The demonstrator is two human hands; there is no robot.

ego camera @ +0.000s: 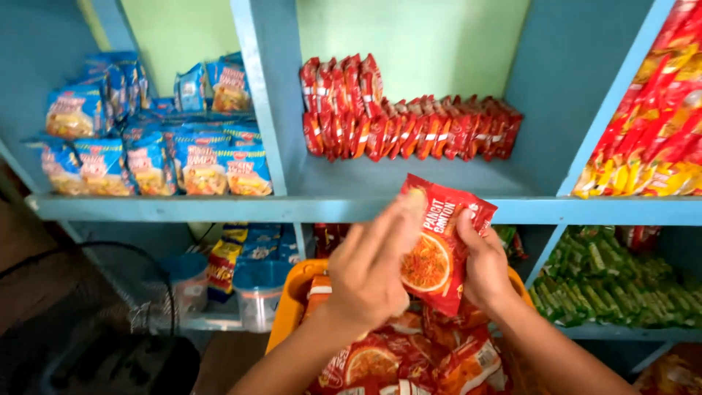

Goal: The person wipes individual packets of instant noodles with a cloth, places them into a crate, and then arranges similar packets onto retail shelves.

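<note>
1. Your left hand (369, 274) and right hand (484, 265) share one red noodle packet (439, 245); fingers curl closed around its edges, left on its left side, right on its right.
2. The packet stands nearly upright, long axis tilted slightly right at the top, just below the blue shelf edge (219, 208).
3. Above that shelf edge, straight beyond the packet, a row of matching red packets (409, 121) stands with bare shelf in front of it.
4. Below the shelf edge, under your wrists, an orange basket (289, 303) holds more red packets.
5. Left of that row: blue packets (157, 157).
</note>
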